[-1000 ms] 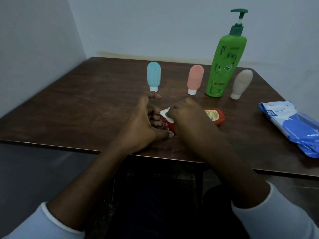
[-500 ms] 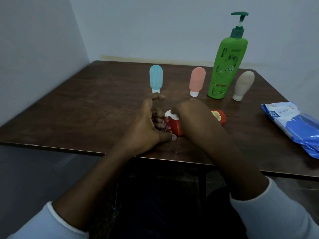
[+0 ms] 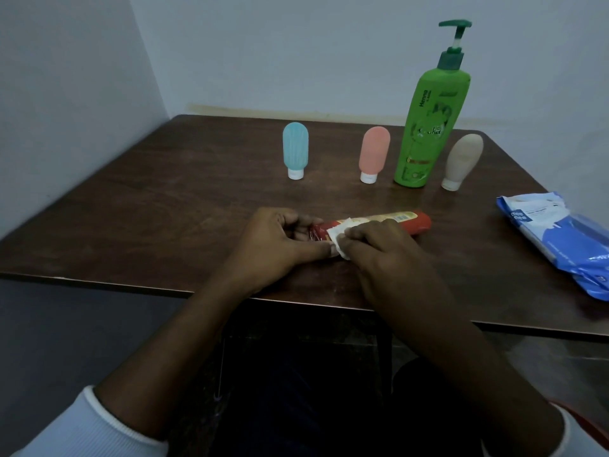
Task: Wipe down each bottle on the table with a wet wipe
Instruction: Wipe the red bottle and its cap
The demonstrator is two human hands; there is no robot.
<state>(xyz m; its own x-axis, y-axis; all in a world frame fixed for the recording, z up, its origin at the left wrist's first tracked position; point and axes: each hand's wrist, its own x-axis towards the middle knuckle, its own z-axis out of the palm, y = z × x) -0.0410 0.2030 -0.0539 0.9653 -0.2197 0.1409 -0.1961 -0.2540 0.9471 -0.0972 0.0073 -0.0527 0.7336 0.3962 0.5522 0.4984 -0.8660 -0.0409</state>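
Observation:
A red bottle with a yellow label lies on its side near the front of the brown table. My left hand grips its left end, fingers curled round it. My right hand holds a white wet wipe against the bottle's middle and covers part of it. Behind stand a blue bottle, a pink bottle, a tall green pump bottle and a beige bottle, the small ones cap down.
A blue and white wipes pack lies at the table's right edge. Walls close in at the left and behind the table. The table's front edge runs just under my wrists.
The red bottle has turned more crosswise and more of it shows on the right. My right hand and the wipe have slid toward its left end. My left fingers have closed further round it.

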